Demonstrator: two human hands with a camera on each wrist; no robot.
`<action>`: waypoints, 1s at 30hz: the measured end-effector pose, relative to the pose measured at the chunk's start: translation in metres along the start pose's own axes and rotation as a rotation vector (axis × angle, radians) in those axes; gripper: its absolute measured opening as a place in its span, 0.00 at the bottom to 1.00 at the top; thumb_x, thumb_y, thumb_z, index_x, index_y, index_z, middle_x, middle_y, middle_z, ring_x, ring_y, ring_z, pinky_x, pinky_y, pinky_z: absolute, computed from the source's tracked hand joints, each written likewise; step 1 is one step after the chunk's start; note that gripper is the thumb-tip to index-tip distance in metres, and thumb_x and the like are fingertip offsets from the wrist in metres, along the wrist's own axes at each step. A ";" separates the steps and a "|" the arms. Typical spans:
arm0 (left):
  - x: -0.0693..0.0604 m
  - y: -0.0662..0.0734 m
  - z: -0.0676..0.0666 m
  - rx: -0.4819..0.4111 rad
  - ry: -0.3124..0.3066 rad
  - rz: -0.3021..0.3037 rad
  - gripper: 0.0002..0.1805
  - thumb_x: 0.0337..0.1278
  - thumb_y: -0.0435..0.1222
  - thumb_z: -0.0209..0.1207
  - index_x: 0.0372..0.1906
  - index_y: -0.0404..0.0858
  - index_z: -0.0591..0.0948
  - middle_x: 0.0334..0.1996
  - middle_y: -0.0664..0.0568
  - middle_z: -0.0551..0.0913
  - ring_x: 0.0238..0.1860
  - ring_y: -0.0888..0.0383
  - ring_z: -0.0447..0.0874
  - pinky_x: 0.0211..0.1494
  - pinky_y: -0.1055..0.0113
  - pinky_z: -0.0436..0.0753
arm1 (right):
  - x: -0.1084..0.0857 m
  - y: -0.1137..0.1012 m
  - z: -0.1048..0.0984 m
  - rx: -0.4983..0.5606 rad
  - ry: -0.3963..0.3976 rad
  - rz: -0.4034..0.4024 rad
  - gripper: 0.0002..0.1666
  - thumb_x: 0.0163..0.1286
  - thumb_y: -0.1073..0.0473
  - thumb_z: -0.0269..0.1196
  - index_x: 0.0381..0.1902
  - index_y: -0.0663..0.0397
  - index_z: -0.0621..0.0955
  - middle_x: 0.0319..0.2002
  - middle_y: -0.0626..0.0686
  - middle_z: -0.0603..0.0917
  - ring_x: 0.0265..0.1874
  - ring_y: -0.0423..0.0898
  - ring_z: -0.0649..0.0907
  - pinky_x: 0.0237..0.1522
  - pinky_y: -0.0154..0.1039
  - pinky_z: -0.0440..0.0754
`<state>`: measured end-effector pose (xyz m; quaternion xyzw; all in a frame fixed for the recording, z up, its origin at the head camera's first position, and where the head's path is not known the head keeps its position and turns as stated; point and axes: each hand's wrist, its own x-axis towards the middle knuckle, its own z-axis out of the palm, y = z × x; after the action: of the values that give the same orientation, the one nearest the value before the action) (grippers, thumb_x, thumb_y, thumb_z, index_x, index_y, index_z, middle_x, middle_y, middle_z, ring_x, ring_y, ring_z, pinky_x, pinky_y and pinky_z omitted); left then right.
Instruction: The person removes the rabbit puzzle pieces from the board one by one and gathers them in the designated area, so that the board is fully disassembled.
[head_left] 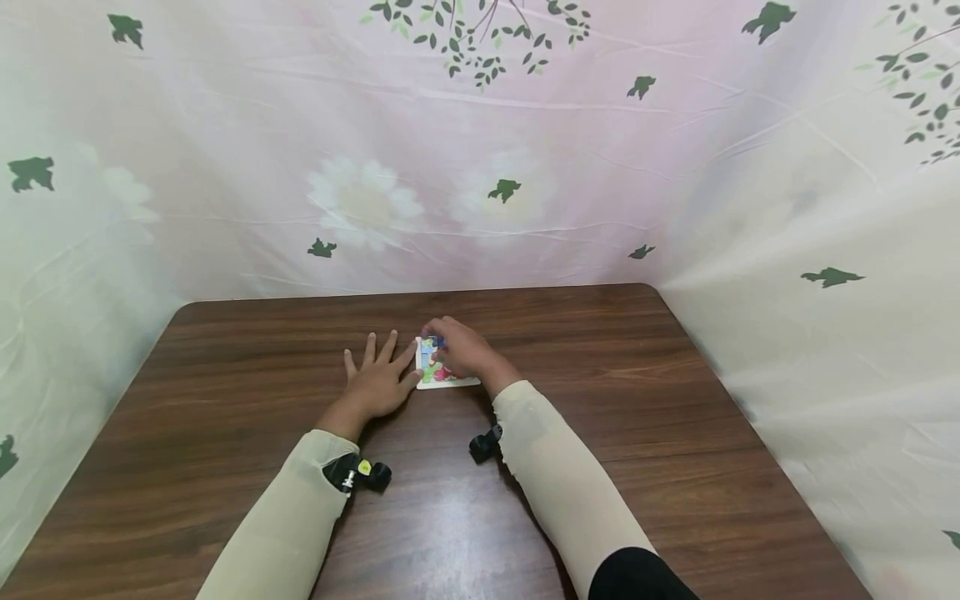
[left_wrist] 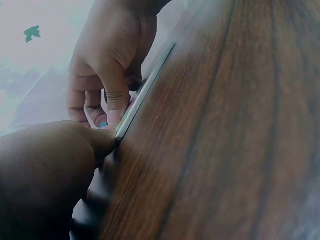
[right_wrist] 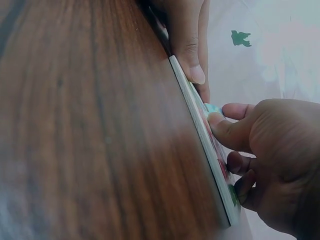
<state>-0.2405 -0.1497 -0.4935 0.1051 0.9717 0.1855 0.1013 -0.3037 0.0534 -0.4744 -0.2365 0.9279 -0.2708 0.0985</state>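
A thin board (head_left: 447, 384) with a white border and a colourful picture lies flat on the table. The left hand (head_left: 375, 385) is spread palm down at its left side, its thumb touching the near left corner. Over the board, the right hand (head_left: 467, 350) covers much of the picture. Seen from the right wrist, the right hand (right_wrist: 280, 145) pinches a small light-blue piece (right_wrist: 213, 108) between thumb and forefinger, low against the board's face, with its other fingers curled. The left wrist view shows the board's edge (left_wrist: 145, 95) beside the left thumb; the piece is mostly hidden there.
The brown wooden table (head_left: 262, 400) extends on all sides of the board. A pale curtain (head_left: 247, 167) printed with flowers, leaves and green birds hangs behind the table and along both sides. Each wrist carries a small black camera.
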 end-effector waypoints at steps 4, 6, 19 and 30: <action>-0.001 0.001 -0.001 -0.003 0.004 0.000 0.38 0.87 0.60 0.42 0.91 0.53 0.53 0.92 0.41 0.39 0.90 0.30 0.23 0.80 0.18 0.26 | 0.000 0.001 0.000 0.017 0.019 -0.003 0.20 0.81 0.62 0.66 0.68 0.45 0.82 0.63 0.50 0.82 0.64 0.49 0.84 0.68 0.51 0.84; -0.001 0.001 -0.002 0.001 0.003 -0.002 0.38 0.87 0.60 0.42 0.91 0.53 0.53 0.92 0.41 0.39 0.90 0.30 0.23 0.80 0.18 0.26 | 0.001 0.001 0.000 0.023 0.033 -0.005 0.20 0.81 0.63 0.66 0.67 0.47 0.82 0.62 0.51 0.83 0.63 0.49 0.84 0.68 0.50 0.84; -0.002 0.002 0.000 -0.001 0.021 0.002 0.38 0.87 0.60 0.43 0.90 0.53 0.54 0.92 0.41 0.40 0.90 0.29 0.25 0.80 0.17 0.27 | 0.002 0.006 0.003 0.062 0.092 -0.033 0.18 0.80 0.63 0.67 0.65 0.55 0.84 0.56 0.55 0.84 0.57 0.51 0.84 0.65 0.52 0.84; -0.001 0.000 0.001 -0.019 0.032 -0.002 0.38 0.86 0.60 0.44 0.90 0.53 0.55 0.92 0.41 0.40 0.90 0.30 0.25 0.81 0.18 0.26 | -0.007 0.014 -0.009 0.160 0.126 -0.073 0.18 0.82 0.62 0.65 0.66 0.54 0.84 0.57 0.56 0.84 0.55 0.52 0.84 0.61 0.51 0.85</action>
<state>-0.2389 -0.1494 -0.4936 0.1000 0.9716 0.1961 0.0870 -0.3057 0.0719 -0.4742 -0.2441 0.8984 -0.3617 0.0487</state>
